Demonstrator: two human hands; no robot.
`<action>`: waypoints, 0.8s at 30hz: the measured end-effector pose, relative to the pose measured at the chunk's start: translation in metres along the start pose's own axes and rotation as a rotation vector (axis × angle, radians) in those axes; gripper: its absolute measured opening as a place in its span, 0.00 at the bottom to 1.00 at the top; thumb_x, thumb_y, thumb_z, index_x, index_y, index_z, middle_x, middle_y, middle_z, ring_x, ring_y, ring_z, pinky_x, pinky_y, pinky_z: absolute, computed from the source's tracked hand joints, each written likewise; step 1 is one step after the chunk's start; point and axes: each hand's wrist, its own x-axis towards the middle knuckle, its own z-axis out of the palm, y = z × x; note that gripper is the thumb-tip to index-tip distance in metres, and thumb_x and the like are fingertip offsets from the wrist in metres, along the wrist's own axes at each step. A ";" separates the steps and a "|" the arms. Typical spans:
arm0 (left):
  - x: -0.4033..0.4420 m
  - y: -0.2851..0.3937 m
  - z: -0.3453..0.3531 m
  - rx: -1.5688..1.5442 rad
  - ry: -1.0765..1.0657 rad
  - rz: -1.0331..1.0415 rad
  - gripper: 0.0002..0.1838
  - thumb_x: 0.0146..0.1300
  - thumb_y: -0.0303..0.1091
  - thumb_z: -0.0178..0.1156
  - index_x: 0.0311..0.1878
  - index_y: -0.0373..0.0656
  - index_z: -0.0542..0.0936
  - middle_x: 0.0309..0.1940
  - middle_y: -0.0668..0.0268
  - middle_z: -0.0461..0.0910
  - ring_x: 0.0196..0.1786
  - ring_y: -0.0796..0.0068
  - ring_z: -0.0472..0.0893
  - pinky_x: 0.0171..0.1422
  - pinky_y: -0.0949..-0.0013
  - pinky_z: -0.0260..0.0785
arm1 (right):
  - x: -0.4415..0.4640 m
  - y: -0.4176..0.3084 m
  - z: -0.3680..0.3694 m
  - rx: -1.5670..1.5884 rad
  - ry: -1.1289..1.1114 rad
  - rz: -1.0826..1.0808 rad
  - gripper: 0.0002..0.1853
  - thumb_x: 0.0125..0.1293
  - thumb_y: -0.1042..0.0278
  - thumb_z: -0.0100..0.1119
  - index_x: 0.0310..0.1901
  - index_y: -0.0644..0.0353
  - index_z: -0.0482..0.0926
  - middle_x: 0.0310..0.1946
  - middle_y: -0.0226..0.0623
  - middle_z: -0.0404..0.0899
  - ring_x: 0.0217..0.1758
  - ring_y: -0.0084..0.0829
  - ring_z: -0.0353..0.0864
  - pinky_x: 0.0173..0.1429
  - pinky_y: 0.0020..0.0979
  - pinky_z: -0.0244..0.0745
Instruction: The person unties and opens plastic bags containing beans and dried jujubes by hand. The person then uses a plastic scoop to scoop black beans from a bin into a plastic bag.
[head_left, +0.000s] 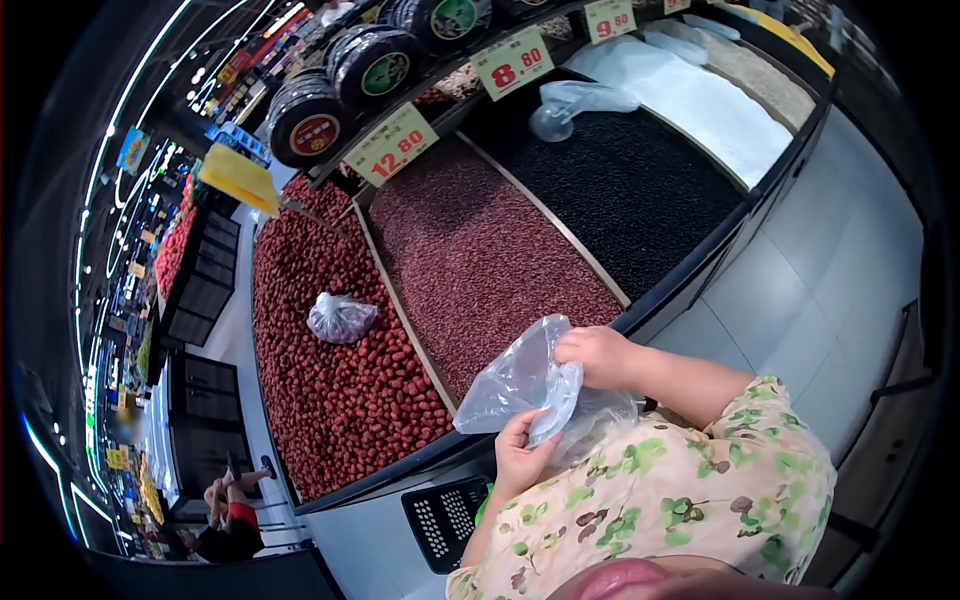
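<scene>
Both hands grip a clear plastic bag in front of the bulk bins. My left hand is closed on the lower edge of the bag, thumb and fingers pinching the film. Higher up and to the right, my right hand is closed on the bag's other side. The bag looks crumpled, and no contents show through it. Behind it lies a bin of small red beans. To the left is a bin of wrinkled red dates, where a knotted, filled-looking plastic bag rests on top.
Black beans fill the bin to the right, with a plastic bag on them. Beyond is a white grainy product. Price signs and round packages line the back. A black basket stands below; a person sits at lower left.
</scene>
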 end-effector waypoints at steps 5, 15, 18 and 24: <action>0.025 -0.017 0.044 0.355 -0.286 0.093 0.33 0.51 0.22 0.67 0.62 0.32 0.66 0.44 0.62 0.79 0.46 0.77 0.77 0.52 0.73 0.68 | -0.057 0.019 -0.063 -0.162 0.220 0.364 0.09 0.47 0.70 0.65 0.33 0.53 0.81 0.38 0.37 0.77 0.42 0.40 0.78 0.41 0.35 0.75; 0.058 -0.055 0.073 1.104 0.045 0.077 0.16 0.47 0.24 0.62 0.43 0.41 0.82 0.36 0.56 0.78 0.40 0.57 0.80 0.45 0.62 0.72 | -0.125 0.006 -0.076 1.385 -0.284 0.585 0.20 0.55 0.78 0.61 0.51 0.64 0.73 0.43 0.29 0.78 0.45 0.18 0.75 0.51 0.25 0.71; 0.057 -0.059 0.062 0.844 0.066 0.237 0.08 0.51 0.21 0.60 0.36 0.36 0.82 0.37 0.59 0.78 0.40 0.63 0.79 0.47 0.66 0.72 | -0.139 0.009 -0.072 1.838 -0.364 0.582 0.26 0.53 0.77 0.63 0.56 0.65 0.70 0.47 0.32 0.78 0.49 0.21 0.76 0.54 0.27 0.71; 0.038 -0.048 0.047 -0.526 0.068 -0.286 0.09 0.66 0.33 0.51 0.40 0.37 0.76 0.45 0.56 0.80 0.47 0.62 0.80 0.54 0.59 0.73 | -0.143 0.017 -0.093 1.210 -0.322 0.608 0.26 0.55 0.67 0.66 0.54 0.62 0.70 0.49 0.32 0.77 0.48 0.23 0.76 0.53 0.28 0.71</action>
